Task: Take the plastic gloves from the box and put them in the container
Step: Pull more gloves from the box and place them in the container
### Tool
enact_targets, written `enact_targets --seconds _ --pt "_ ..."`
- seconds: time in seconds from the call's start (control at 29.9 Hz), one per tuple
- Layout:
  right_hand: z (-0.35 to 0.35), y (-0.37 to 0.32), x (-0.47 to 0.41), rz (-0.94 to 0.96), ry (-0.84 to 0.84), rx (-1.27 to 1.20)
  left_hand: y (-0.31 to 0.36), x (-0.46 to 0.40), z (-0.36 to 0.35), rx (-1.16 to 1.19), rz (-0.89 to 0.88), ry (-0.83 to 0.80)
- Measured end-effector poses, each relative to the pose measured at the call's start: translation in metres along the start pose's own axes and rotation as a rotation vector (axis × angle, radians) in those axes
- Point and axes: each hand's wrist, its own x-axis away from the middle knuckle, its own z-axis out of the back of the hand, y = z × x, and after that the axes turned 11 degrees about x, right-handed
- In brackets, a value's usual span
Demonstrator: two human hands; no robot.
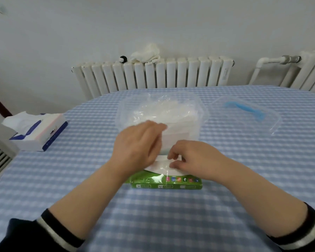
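left hand (138, 142) flat, right hand (191, 157) pinching

No words or numbers come clear anywhere. The green box (166, 182) at the near middle of the table (244, 170) carries small coloured icons and pale marks along its front, too blurred to read. The tissue pack (42, 131) at the left edge shows unreadable dark print.

A round table (44, 188) is wearing a blue-and-white checked cloth. Behind it, a white radiator (171, 75) is standing against the plain pale wall (153, 20), a white rag (146, 53) lying on top. Even light is filling the room.
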Motion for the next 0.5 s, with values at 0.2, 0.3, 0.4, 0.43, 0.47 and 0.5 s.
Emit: enact_targets --seconds 0.2,0.3,0.4,0.43,0.47,0.5 --pt "-0.025 -0.004 -0.009 -0.028 0.108 0.105 0.017 0.033 -0.019 0.067 0.277 -0.301" --pt "-0.03 -0.001 -0.011 0.008 0.182 0.174 0.016 0.041 -0.02 0.125 0.467 -0.471" --pt "-0.032 -0.001 -0.011 0.094 0.258 0.284 0.016 0.041 -0.02 0.131 0.521 -0.515" --pt "-0.031 0.0 -0.009 0.111 0.283 0.29 0.017 0.04 -0.02 0.129 0.526 -0.518" --pt "-0.03 0.001 -0.008 0.122 0.303 0.299 0.017 0.039 -0.019 0.131 0.533 -0.519" --pt "-0.029 0.001 -0.008 0.131 0.301 0.28 0.018 0.039 -0.019 0.134 0.542 -0.52"
